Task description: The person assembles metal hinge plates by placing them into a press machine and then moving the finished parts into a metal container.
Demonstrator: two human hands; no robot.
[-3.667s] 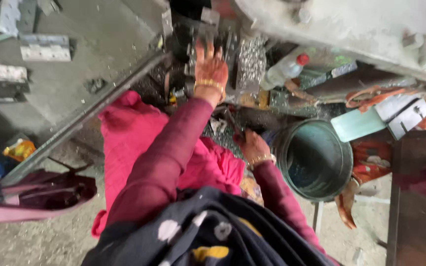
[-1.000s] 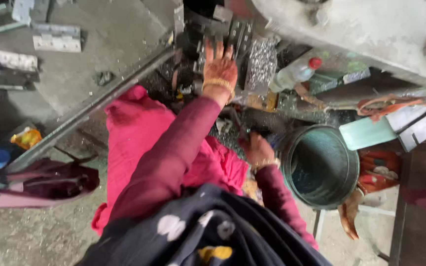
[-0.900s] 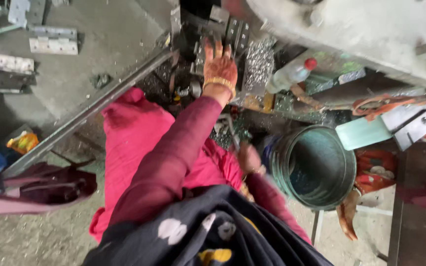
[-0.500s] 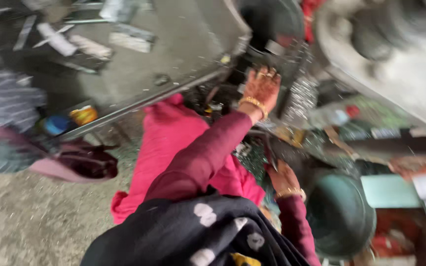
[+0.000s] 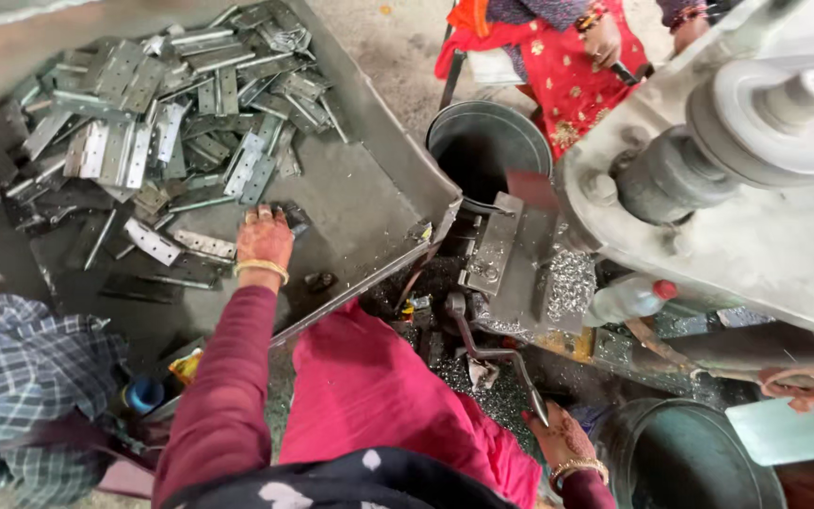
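Left hand (image 5: 264,238) moved from machine to hinges (image 5: 153,141), right hand (image 5: 562,435) low

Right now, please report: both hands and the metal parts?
Left hand open, reaching onto flat grey metal hinge plates. Right hand gripping bent steel lever handle. Nothing blocking.

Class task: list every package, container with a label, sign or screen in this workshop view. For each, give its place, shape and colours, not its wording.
Plastic bottle: lying beside the grey machine, clear body, red cap; any label too blurred to tell.
Small packet: by the tray's lower edge, near the left sleeve, yellow and orange, crumpled.
Blue cap: beside that packet, round.
No signs or screens show.
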